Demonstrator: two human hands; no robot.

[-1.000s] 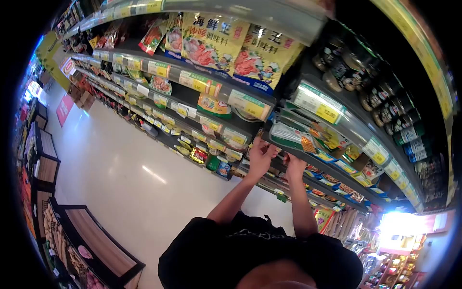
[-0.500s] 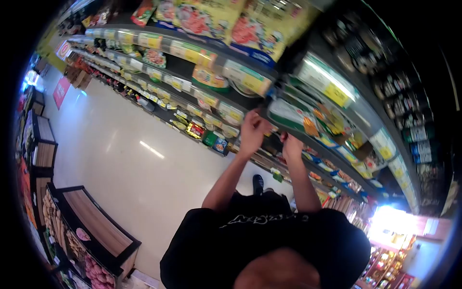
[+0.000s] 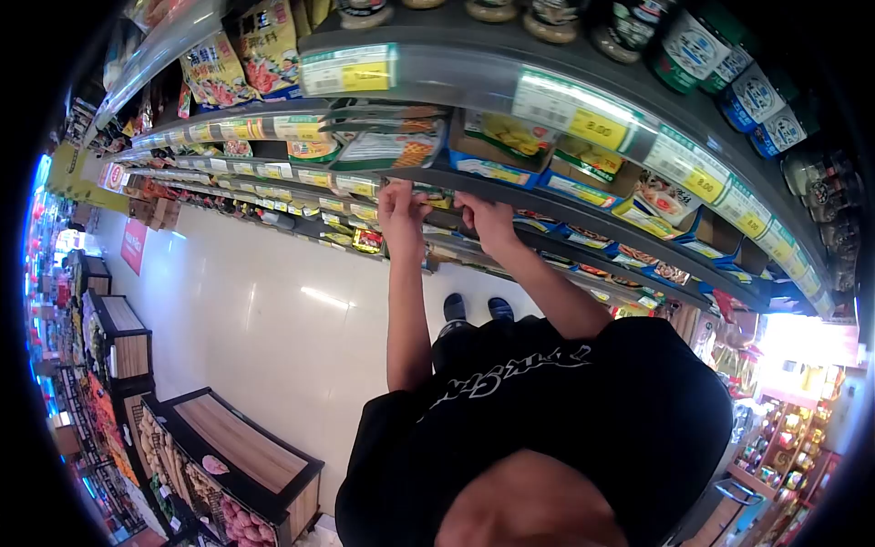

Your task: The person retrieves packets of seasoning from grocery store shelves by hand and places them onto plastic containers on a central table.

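Note:
My left hand (image 3: 401, 217) is raised to the front edge of a dark shelf (image 3: 419, 177), its fingers curled and pressed together. Just to its right, my right hand (image 3: 488, 221) is also closed, with its fingertips beneath the same edge. Whatever either hand pinches is too small or hidden to make out. Directly above the hands lie flat green-and-white packets (image 3: 390, 150). Beside them, a blue-edged cardboard tray (image 3: 497, 173) holds yellow-and-green packets (image 3: 510, 132).
Price labels (image 3: 583, 118) line the shelf fronts. Jars (image 3: 697, 46) stand on the upper shelf, and yellow seasoning bags (image 3: 271, 50) are at upper left. A wooden produce stand (image 3: 241, 438) is behind on the pale floor (image 3: 255, 319). My sandaled feet (image 3: 454, 307) are below.
The view has turned and shifted along the shelves, bringing the cardboard trays and jars into clearer sight. Both hands stay closed and close together at the shelf edge. Both feet now show.

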